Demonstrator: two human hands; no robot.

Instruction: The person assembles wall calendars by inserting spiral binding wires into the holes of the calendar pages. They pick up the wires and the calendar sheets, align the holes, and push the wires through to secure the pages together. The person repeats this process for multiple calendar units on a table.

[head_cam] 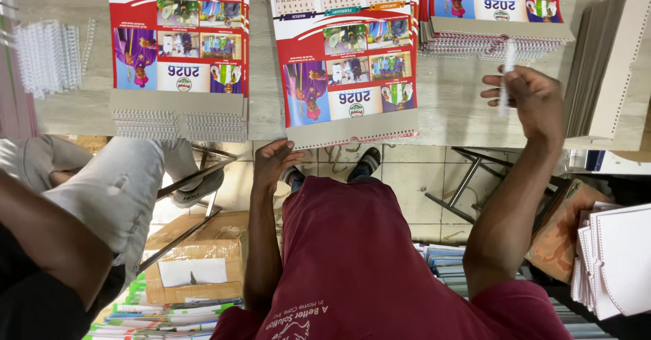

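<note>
My left hand [274,160] grips the near edge of a red and white wall calendar [346,62] that lies on the wooden table [447,96] in front of me, its punched grey backing edge toward me. Over the table to the right, my right hand [532,96] is raised and pinches a short white wire binding comb [505,85]. Just beyond that hand sits a stack of bound calendars [491,21] with wire spines.
Another calendar stack [180,48] lies at the left, with loose white wire combs [47,55] beside it. Grey backing boards [607,68] are piled at the right edge. Another person's leg [102,191] is at my left. A cardboard box [196,258] and punched white sheets [620,258] sit below.
</note>
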